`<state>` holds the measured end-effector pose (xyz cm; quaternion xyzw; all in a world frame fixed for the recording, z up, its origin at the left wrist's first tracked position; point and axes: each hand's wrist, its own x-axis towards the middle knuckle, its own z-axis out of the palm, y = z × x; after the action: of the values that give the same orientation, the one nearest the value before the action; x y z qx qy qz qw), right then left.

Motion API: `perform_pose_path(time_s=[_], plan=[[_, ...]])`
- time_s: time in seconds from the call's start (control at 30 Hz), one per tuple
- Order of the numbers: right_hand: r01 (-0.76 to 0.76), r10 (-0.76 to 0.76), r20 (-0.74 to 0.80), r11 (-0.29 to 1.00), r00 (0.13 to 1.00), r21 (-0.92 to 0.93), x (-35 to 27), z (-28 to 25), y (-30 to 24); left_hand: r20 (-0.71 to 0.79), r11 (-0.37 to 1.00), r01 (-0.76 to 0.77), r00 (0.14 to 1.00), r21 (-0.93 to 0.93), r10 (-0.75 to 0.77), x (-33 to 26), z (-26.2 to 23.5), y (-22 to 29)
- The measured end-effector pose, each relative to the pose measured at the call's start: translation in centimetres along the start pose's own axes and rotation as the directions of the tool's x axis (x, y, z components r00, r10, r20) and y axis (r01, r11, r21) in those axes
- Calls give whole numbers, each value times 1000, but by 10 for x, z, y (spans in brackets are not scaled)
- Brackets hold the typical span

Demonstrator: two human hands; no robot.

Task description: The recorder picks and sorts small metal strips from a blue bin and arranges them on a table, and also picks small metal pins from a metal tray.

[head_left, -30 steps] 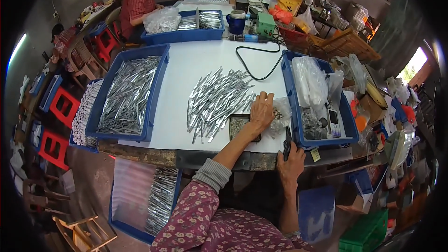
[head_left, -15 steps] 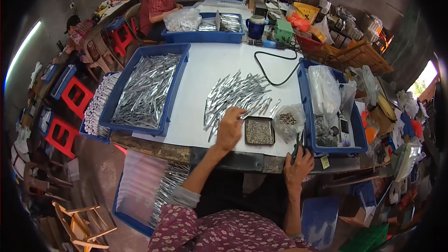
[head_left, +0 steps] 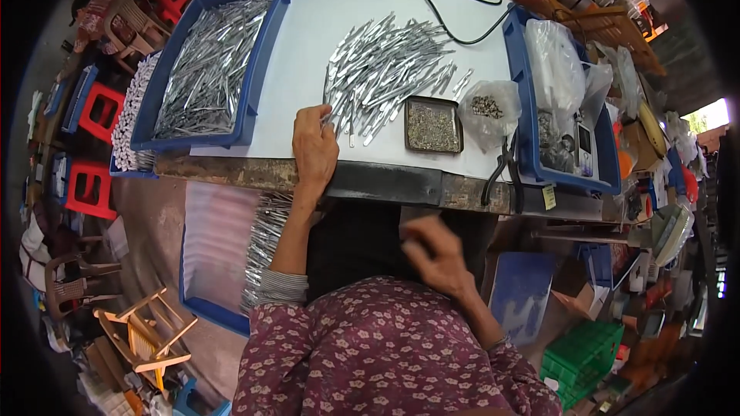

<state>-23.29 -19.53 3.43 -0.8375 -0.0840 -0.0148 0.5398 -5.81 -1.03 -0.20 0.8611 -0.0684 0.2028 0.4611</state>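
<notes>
1. Reaching with my left hand (head_left: 314,146) to the lower edge of the heap of loose metal blades (head_left: 385,69) at upper centre of the frame; fingers curled onto the nearest pieces, though I cannot tell whether one is actually pinched.
2. My right hand (head_left: 435,250), centre frame below the table edge, blurred; grip cannot be told, nothing visibly held.
3. Heap of blades: lies spread on the white tabletop (head_left: 347,8), seemingly the unworked stock, still large.
4. Small dark tray (head_left: 434,125) of tiny fasteners, just right of the heap; a clear bag (head_left: 489,108) of the same beside it.
5. Blue bin (head_left: 212,65), upper left, well filled with similar metal pieces.
6. Second blue bin (head_left: 223,262), lower left below the table, holding only a strip of pieces along one side.
7. Pliers (head_left: 505,173) at the table's right edge, untouched.
8. Judgement: much remains; the heap is barely reduced.
</notes>
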Motion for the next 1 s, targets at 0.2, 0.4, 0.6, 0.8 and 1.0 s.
perform_pose_path(time_s=[0.2, 0.4, 0.6, 0.8, 1.0], plan=[[228, -313, 752, 949, 580, 219, 5, 72, -2, 7, 991, 105, 995, -88, -104, 1, -5, -2], [28, -490, 845, 868, 214, 496, 20, 145, -63, 22, 995, 4, 1000, -95, -2, 47, -6, -8], [-156, -988, 71, 92, -136, 983, -149, 393, -2, 103, 827, -421, 904, 373, 414, 159, -9, 20], [-163, -989, 110, 125, -97, 979, -144, 377, 24, 190, 956, -149, 976, 252, 102, 152, -13, -19], [-188, -987, 148, 158, -67, 969, -179, 392, 27, 302, 952, 63, 940, 300, -158, 108, 13, -43]])
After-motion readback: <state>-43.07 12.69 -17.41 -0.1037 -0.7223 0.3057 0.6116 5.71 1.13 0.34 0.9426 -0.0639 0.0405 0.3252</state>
